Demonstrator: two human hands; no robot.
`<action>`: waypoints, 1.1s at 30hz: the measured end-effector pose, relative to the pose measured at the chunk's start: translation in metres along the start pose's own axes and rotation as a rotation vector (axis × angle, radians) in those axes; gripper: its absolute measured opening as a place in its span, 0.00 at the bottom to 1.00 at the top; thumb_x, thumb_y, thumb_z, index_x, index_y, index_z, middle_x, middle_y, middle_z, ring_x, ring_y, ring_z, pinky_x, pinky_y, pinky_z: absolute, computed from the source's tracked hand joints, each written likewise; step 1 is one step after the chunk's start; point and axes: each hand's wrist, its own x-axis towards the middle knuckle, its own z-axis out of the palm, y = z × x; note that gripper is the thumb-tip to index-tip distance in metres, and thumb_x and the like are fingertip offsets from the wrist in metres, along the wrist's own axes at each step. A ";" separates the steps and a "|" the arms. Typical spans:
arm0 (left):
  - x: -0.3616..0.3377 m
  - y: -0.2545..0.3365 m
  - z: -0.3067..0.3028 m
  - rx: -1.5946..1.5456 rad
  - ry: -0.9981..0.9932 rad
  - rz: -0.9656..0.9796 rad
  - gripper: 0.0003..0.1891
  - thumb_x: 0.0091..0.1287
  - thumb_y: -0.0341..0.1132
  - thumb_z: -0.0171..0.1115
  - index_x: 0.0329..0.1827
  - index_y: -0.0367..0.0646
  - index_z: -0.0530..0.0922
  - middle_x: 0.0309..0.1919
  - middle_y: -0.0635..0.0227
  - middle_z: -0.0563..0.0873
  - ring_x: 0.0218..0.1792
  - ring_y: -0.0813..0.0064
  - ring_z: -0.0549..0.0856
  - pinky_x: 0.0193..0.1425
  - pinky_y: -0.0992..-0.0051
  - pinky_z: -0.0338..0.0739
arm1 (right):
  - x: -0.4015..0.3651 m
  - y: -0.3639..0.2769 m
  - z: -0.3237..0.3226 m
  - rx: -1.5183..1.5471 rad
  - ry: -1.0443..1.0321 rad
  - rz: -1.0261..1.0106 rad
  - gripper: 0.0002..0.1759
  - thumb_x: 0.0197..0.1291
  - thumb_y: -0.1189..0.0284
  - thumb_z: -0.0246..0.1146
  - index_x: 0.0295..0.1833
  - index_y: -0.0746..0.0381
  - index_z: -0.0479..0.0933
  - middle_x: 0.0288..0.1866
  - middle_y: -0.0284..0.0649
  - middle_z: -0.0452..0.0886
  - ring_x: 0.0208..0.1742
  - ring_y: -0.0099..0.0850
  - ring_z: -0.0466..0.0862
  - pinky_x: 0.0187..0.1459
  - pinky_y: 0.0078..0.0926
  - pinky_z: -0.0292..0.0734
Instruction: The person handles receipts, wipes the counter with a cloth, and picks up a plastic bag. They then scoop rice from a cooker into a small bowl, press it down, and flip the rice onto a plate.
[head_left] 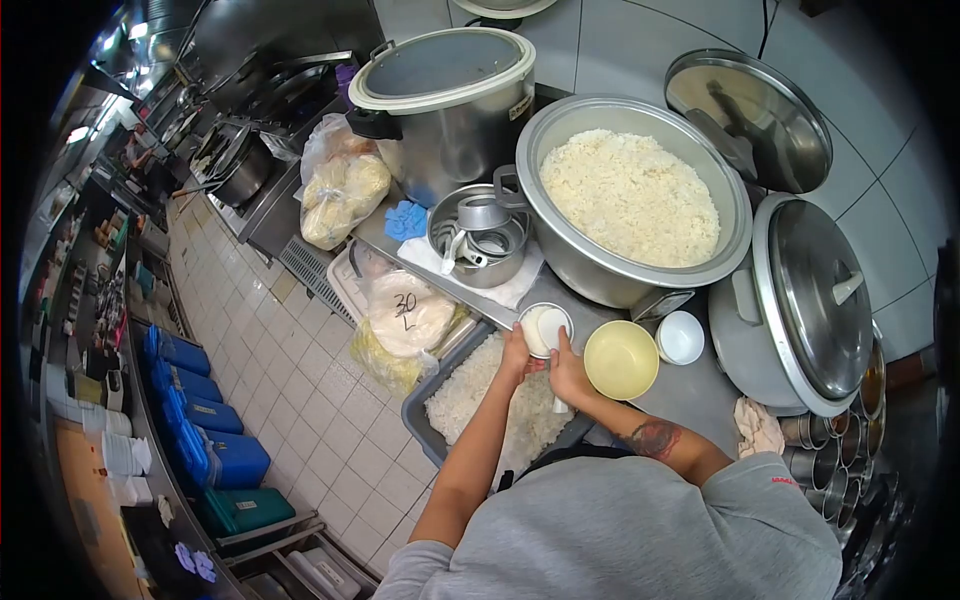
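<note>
Between my hands is a small round bowl [529,312] with a light rim and white rice inside. My left hand [514,358] is closed on its left side. My right hand [568,378] grips a white rice paddle [551,322]; its rounded blade lies over the rice in the bowl, and its handle sticks out below the hand. Beneath my forearms is a grey tub [414,416] of loose cooked rice [470,400]. Just right of my right hand stand a yellow bowl [622,360] and a smaller white bowl [681,338].
A large pot [735,235] full of rice stands behind the bowls, with lidded cookers [440,120] on either side. A metal pot [478,240] holds utensils. Bagged food [345,190] sits at left. A cloth [758,428] and metal canisters [825,470] are at right.
</note>
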 end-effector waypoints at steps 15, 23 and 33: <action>-0.005 -0.026 0.017 -0.537 -0.163 0.083 0.31 0.72 0.62 0.30 0.64 0.45 0.60 0.49 0.51 0.78 0.36 0.56 0.84 0.36 0.61 0.82 | 0.034 0.002 -0.036 -0.260 -0.180 -0.298 0.29 0.67 0.67 0.49 0.72 0.61 0.58 0.41 0.65 0.80 0.43 0.57 0.82 0.48 0.49 0.76; 0.005 -0.032 0.010 -0.340 -0.106 0.055 0.33 0.72 0.63 0.30 0.62 0.43 0.63 0.46 0.53 0.81 0.33 0.59 0.85 0.36 0.62 0.82 | 0.032 0.001 -0.029 -0.436 -0.171 -0.315 0.30 0.63 0.67 0.54 0.72 0.54 0.60 0.39 0.56 0.83 0.38 0.53 0.84 0.41 0.49 0.79; -0.016 -0.018 0.031 -0.132 0.153 0.215 0.31 0.74 0.58 0.33 0.57 0.36 0.67 0.38 0.49 0.83 0.25 0.63 0.86 0.21 0.69 0.81 | 0.012 0.008 -0.011 -0.008 0.028 -0.121 0.31 0.68 0.67 0.48 0.74 0.63 0.52 0.37 0.65 0.80 0.37 0.56 0.83 0.42 0.50 0.75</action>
